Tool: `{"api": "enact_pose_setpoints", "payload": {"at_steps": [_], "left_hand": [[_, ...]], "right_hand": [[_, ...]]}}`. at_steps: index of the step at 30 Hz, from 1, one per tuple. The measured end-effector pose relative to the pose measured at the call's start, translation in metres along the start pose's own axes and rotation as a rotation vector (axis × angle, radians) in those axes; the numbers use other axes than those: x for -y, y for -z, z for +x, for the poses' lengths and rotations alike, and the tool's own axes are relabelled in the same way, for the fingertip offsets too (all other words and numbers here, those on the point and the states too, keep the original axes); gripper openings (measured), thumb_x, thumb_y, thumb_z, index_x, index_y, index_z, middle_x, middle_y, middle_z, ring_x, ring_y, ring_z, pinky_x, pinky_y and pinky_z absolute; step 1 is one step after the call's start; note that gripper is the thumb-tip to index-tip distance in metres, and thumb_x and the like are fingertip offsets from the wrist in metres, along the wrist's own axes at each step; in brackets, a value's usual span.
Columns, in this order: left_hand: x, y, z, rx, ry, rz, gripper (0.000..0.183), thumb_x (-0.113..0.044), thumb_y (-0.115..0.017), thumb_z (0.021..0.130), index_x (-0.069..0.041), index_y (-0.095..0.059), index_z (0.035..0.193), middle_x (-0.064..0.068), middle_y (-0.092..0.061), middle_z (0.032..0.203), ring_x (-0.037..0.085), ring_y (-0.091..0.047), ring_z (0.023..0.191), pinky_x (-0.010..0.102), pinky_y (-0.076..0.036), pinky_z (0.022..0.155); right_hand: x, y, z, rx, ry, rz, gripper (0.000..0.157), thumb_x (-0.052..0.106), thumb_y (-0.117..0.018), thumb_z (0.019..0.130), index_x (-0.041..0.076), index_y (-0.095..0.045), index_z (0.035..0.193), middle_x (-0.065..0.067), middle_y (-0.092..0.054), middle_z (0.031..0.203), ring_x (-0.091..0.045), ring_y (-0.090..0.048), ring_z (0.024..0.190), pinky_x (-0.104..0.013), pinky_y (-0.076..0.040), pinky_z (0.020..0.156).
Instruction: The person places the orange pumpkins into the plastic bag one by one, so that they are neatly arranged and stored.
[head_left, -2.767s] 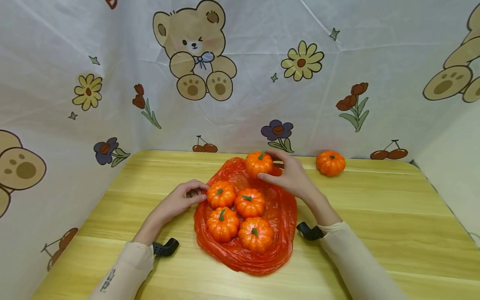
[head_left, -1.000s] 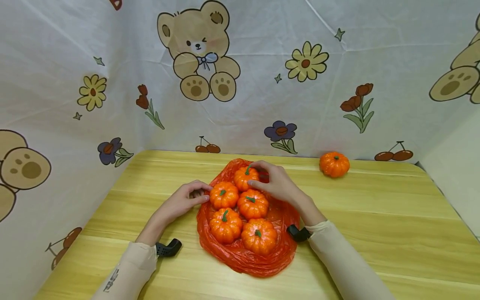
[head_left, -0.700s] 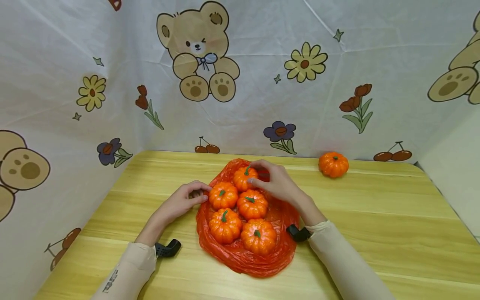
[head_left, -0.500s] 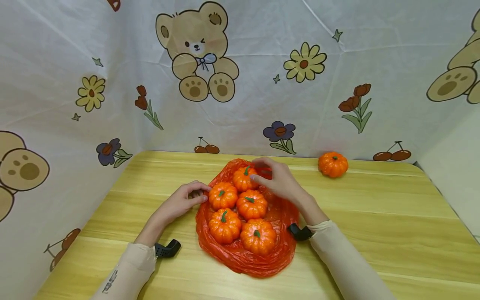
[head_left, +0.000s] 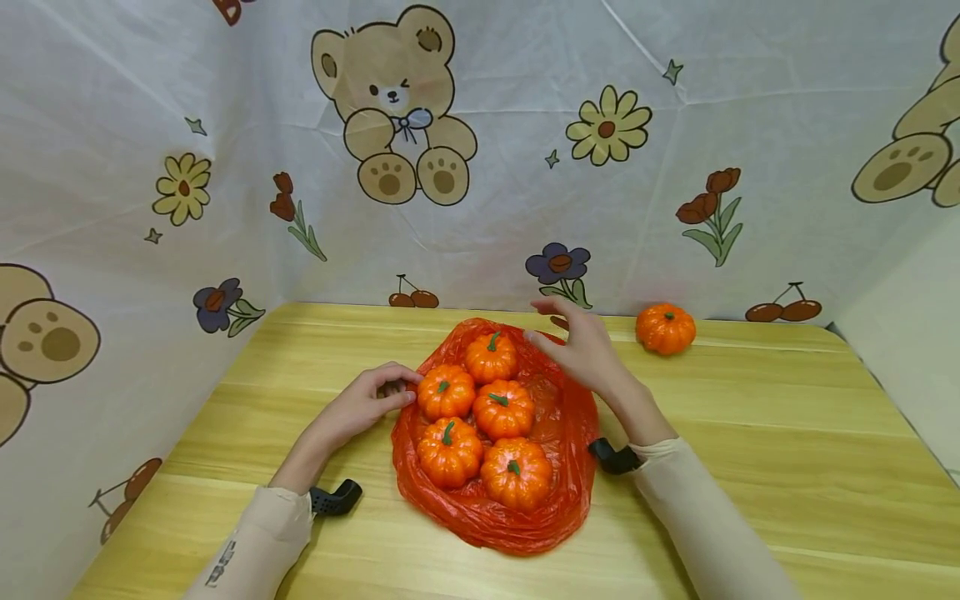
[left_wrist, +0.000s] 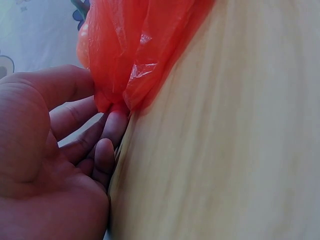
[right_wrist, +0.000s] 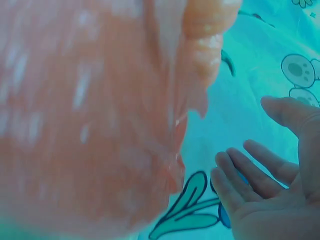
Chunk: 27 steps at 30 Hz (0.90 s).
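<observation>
A red plastic bag (head_left: 555,500) lies spread on the table, its rim rolled down around several small orange pumpkins (head_left: 517,473) with green stems. At its left edge my left hand (head_left: 365,403) pinches the bag's rim between thumb and fingers. The left wrist view has the fingertips tucked against the red film (left_wrist: 145,55). My right hand (head_left: 588,343) hovers over the bag's back right edge, holding nothing, its thumb and fingers spread apart. Left of its fingertips sits the rearmost pumpkin (head_left: 491,357), inside the bag. In the right wrist view the blurred bag (right_wrist: 90,125) fills the left side.
One more pumpkin (head_left: 665,329) stands outside the bag, at the back right of the wooden table (head_left: 750,433). Behind the table hangs a white cloth (head_left: 495,225) printed with bears and flowers. Each wrist wears a black device (head_left: 336,497).
My right hand lowered a pumpkin into the back of the bag, let it go and drew away to the right. My left hand stays at the bag's left rim.
</observation>
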<state>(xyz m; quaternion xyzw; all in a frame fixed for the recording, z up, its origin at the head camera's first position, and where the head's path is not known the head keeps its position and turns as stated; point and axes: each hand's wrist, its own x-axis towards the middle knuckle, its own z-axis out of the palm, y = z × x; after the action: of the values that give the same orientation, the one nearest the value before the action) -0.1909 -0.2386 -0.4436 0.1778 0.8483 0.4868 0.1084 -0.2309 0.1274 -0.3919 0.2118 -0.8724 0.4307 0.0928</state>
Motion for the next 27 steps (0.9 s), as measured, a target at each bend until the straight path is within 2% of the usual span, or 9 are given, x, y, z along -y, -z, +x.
{"api": "enact_pose_setpoints", "payload": {"at_steps": [6,17,27], "left_hand": [[0.0,0.0,0.001,-0.001,-0.002,0.005,0.022,-0.018,-0.069,0.103,-0.013,-0.074,0.124,0.008,-0.067,0.118,0.026,-0.055,0.098,0.029,-0.047,0.082],[0.001,-0.001,0.0,0.0,-0.005,0.012,0.023,-0.019,-0.069,0.103,-0.012,-0.073,0.124,0.008,-0.067,0.119,0.026,-0.056,0.099,0.029,-0.047,0.084],[0.0,-0.001,-0.001,-0.006,-0.02,0.028,0.022,-0.017,-0.069,0.103,-0.012,-0.074,0.124,0.008,-0.068,0.116,0.026,-0.057,0.099,0.028,-0.048,0.083]], "right_hand": [[-0.015,0.012,-0.006,-0.053,0.018,-0.091,0.05,0.016,-0.077,0.096,0.002,-0.06,0.141,-0.022,-0.065,0.138,-0.04,-0.06,0.129,-0.056,-0.046,0.113],[-0.032,0.042,-0.026,-0.105,-0.015,-0.096,0.052,0.015,-0.078,0.097,-0.001,-0.058,0.142,-0.022,-0.063,0.142,-0.041,-0.06,0.131,-0.059,-0.046,0.111],[-0.042,0.065,-0.036,-0.179,-0.043,-0.106,0.051,0.017,-0.078,0.096,0.002,-0.06,0.141,-0.02,-0.063,0.142,-0.043,-0.06,0.132,-0.06,-0.045,0.111]]}}
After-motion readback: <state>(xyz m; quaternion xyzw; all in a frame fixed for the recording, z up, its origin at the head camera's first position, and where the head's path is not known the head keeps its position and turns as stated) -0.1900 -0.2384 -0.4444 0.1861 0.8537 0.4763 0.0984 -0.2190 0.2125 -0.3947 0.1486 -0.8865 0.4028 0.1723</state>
